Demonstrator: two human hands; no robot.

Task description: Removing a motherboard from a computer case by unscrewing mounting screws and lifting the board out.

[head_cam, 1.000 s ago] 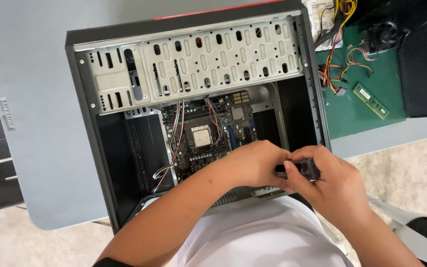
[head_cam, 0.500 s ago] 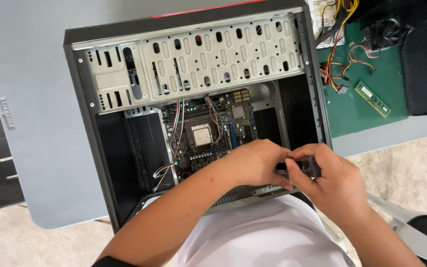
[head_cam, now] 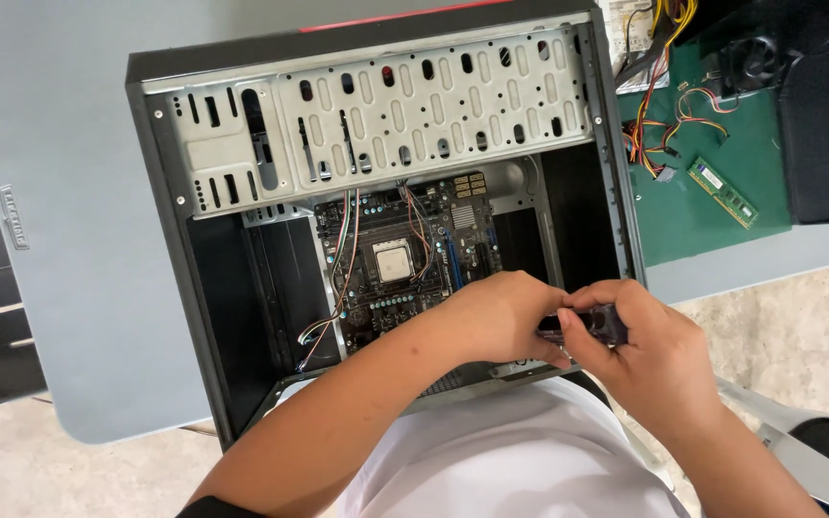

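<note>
Hands [head_cam: 568, 331] pinch dark part beside motherboard [head_cam: 405, 259].

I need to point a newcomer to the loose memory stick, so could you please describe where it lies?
Start at the open black computer case on the grey table, then look right to the green mat beside it. The memory stick lies there at a slant, below the bundle of coloured wires: a thin, flat green strip, the only one of that shape.
</note>
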